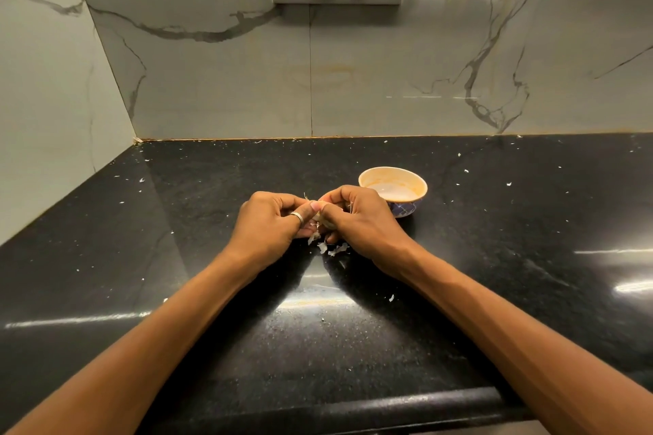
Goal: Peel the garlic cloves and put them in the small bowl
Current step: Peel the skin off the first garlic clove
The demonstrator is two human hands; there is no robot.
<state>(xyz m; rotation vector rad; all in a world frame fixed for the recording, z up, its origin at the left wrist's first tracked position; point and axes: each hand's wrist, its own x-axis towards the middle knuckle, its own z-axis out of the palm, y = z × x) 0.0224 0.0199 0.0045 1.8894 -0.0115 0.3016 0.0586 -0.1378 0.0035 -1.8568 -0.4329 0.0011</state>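
Glossy counter [318, 346]: left hand [272, 222], right hand [360, 219] pinch papery garlic [319, 217].

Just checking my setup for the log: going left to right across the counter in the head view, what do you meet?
left hand → garlic clove, pinched by both hands → right hand → small bowl

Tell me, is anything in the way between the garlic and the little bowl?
Nothing visible. The left hand and right hand pinch the garlic clove; the small bowl sits just beyond them, open on top.
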